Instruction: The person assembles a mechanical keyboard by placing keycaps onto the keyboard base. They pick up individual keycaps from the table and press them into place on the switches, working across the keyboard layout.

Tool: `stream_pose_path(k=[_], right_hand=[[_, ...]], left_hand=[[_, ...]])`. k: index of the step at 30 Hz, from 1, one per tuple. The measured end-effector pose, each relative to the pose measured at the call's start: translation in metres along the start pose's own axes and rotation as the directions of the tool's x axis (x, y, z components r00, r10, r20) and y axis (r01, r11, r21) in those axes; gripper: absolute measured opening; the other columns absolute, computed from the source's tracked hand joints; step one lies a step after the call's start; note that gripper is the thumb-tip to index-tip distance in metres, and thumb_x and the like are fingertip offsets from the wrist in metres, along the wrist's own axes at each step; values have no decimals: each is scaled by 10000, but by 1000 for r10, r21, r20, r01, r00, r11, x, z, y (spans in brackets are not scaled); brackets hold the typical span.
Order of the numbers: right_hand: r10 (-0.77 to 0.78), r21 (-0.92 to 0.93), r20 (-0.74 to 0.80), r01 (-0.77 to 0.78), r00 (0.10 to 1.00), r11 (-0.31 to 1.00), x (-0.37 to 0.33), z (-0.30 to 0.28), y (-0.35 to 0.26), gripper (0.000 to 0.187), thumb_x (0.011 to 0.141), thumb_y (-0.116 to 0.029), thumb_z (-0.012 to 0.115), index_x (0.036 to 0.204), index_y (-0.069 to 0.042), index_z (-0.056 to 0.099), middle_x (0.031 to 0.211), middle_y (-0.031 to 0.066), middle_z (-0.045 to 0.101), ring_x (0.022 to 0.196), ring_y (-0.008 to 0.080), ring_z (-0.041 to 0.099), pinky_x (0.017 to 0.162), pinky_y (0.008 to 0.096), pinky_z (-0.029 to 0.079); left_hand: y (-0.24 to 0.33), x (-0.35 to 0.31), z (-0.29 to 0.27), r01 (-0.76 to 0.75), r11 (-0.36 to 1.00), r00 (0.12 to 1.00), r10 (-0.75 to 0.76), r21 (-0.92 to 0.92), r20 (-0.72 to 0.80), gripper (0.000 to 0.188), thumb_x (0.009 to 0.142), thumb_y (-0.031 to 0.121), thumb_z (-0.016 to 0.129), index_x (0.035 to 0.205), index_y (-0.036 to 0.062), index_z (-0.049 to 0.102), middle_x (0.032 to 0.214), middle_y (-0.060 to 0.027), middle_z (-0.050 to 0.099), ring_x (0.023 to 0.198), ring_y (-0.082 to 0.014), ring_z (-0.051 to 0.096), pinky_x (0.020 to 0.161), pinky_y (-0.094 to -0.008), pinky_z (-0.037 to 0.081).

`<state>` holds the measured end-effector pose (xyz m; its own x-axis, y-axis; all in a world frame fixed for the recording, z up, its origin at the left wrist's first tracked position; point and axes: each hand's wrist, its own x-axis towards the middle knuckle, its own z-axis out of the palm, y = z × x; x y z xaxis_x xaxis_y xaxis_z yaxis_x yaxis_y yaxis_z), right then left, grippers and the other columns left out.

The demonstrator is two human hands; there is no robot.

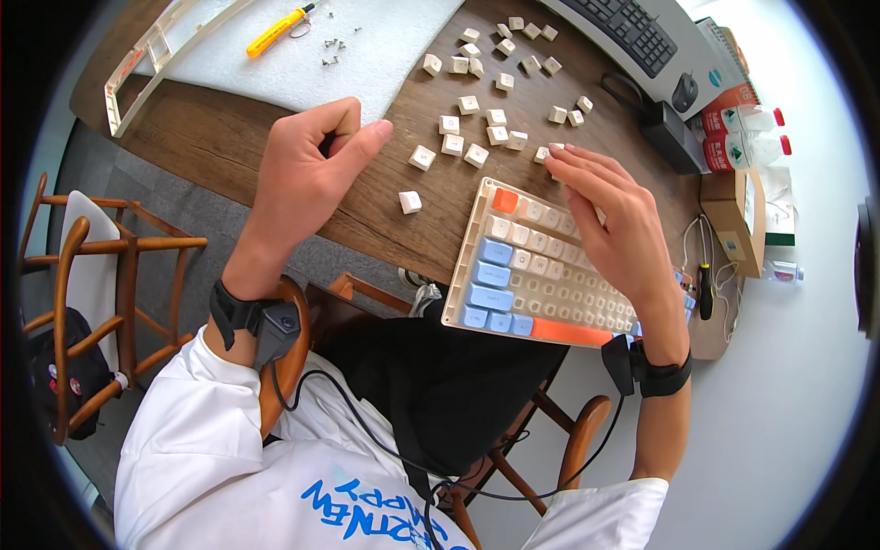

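Note:
My left hand (pixel 316 170) hovers over the near edge of the wooden table, fingers curled into a loose fist and thumb pointing right. Nothing shows between its thumb and forefinger. My right hand (pixel 619 215) reaches over a keyboard (pixel 458 284) in a cream case, fingers stretched together and thumb apart. Its fingertips are at a white keycap (pixel 542 155) on the table; contact is unclear. White, blue and orange caps fill part of the keyboard, while bare switch places show in its middle rows. My right hand hides part of its right side. Several loose white keycaps (pixel 449 125) lie beyond it.
A white foam sheet (pixel 367 46) carries a yellow screwdriver (pixel 275 33), small screws (pixel 332 44) and a frame piece (pixel 158 57). At the right are a black keyboard (pixel 632 35), a mouse (pixel 685 92), bottles (pixel 733 151), a cardboard box (pixel 733 220) and a black-handled screwdriver (pixel 705 291).

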<state>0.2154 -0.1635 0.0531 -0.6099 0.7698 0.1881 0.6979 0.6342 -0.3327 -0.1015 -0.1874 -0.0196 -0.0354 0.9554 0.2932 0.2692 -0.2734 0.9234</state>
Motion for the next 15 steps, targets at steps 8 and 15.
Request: stream_pose_path(k=[8, 15], right_hand=[[24, -24, -10, -24, 1000, 999, -5, 3, 1, 269, 950, 3, 684, 1211, 6, 751, 1237, 169, 764, 1254, 355, 676, 1038, 436, 557], [-3, -24, -14, 2, 1000, 1000, -5, 3, 0, 269, 944, 12, 687, 1205, 8, 752, 1229, 172, 765, 1249, 357, 677, 1037, 434, 557]], left_hand=[[0, 0, 0, 0, 1000, 1000, 0, 3, 1, 526, 1017, 218, 729, 685, 74, 346, 633, 54, 256, 617, -60, 239, 530, -297, 206], [0, -1, 0, -3, 1000, 1000, 3, 7, 3, 522, 1017, 215, 730, 687, 74, 352, 633, 54, 261, 616, -59, 241, 529, -295, 210]])
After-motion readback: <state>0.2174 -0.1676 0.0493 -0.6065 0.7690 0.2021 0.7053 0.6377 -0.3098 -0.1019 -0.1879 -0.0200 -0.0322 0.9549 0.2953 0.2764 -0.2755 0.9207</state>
